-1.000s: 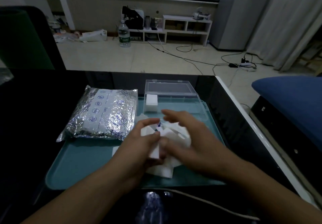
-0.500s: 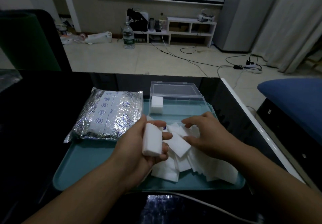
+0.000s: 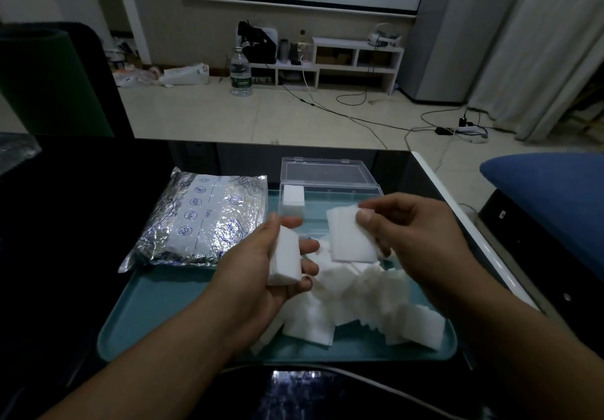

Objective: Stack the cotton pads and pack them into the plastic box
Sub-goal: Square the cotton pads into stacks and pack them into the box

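Cotton pads [image 3: 366,308] lie loose on the teal tray [image 3: 170,318]; the left hand [image 3: 261,275] grips a stack [image 3: 285,256], the right hand [image 3: 415,236] pinches one pad [image 3: 349,239]. Behind them the plastic box [image 3: 327,187] stands open, a small stack [image 3: 293,199] inside.

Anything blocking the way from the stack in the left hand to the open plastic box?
Nothing visible does. The stack in the left hand sits just short of the open plastic box; its lid is back, one stack is at its left end, the rest looks free.
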{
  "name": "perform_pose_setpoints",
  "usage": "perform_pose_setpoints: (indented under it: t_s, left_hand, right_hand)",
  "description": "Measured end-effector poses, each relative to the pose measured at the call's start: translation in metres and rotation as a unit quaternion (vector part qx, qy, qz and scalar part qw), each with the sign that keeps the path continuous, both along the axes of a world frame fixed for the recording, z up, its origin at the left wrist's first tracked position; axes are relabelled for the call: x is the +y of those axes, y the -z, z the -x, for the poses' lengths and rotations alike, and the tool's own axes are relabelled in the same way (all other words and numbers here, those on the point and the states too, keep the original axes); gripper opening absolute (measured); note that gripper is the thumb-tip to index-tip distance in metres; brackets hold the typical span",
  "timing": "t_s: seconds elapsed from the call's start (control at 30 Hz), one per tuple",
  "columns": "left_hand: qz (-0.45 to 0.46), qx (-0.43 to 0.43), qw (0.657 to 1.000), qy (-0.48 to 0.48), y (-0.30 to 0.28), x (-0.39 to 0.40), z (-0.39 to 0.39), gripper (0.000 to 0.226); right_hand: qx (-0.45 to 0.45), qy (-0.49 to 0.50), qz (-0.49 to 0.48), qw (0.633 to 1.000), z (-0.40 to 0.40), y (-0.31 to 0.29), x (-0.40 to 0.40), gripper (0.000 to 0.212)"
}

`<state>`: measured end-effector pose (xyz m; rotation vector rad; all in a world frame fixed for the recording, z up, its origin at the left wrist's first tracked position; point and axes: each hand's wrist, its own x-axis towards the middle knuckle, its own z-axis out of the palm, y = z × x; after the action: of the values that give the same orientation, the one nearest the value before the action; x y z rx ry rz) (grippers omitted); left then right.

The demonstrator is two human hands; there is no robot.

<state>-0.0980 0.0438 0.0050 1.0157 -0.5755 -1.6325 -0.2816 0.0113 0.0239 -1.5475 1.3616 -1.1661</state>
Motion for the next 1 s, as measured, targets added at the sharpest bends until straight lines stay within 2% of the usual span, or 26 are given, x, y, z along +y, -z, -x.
perform_pose_setpoints:
  t_s: [0.07,0.17,0.2,0.3,0.37,0.43,0.57,0.7,0.77,0.83,1.0]
  left_hand:
    - [0.008,-0.012,1.0,-0.014,0.001,-0.001,0.0,0.04]
    - [0.008,-0.022,0.999,-0.029,0.002,0.0,-0.002,0.041]
    - [0.006,-0.027,0.999,-0.03,0.002,0.0,-0.002,0.041]
    - [0.001,-0.038,0.999,-0.03,0.003,0.001,-0.005,0.042]
    - [0.003,-0.036,0.999,-0.032,0.003,0.0,-0.006,0.042]
    - [0.005,-0.033,0.999,-0.031,0.002,0.0,-0.005,0.041]
    - [0.008,-0.032,0.999,-0.023,0.0,0.001,-0.002,0.039]
    - [0.008,-0.053,0.999,0.003,0.0,0.004,0.005,0.04]
    - [0.0,-0.053,0.998,0.022,0.001,0.005,0.008,0.041]
    - [-0.008,-0.026,0.999,0.045,0.0,0.006,0.011,0.043]
    - [-0.004,-0.007,0.998,0.068,0.001,0.008,0.01,0.043]
  right_hand:
    - [0.023,-0.004,-0.022,0.999,-0.004,0.005,0.004,0.008]
    - [0.253,0.003,0.01,0.968,-0.008,0.023,0.002,0.006]
    - [0.299,-0.003,0.014,0.954,-0.007,0.028,0.002,0.007]
    - [0.346,-0.01,0.036,0.937,-0.005,0.032,-0.001,0.01]
    - [0.341,-0.008,0.044,0.939,-0.005,0.027,-0.001,0.008]
    - [0.294,-0.006,0.027,0.955,-0.005,0.017,0.0,0.003]
    - [0.068,-0.023,-0.049,0.996,-0.001,-0.008,0.006,0.003]
    - [-0.023,-0.067,-0.112,0.991,-0.003,-0.01,0.012,0.004]
    - [-0.032,-0.077,-0.113,0.99,-0.01,-0.004,0.014,0.003]
    - [-0.015,-0.066,-0.074,0.995,-0.02,0.001,0.016,0.003]
    - [0.123,-0.002,0.063,0.99,-0.032,0.018,0.013,0.007]
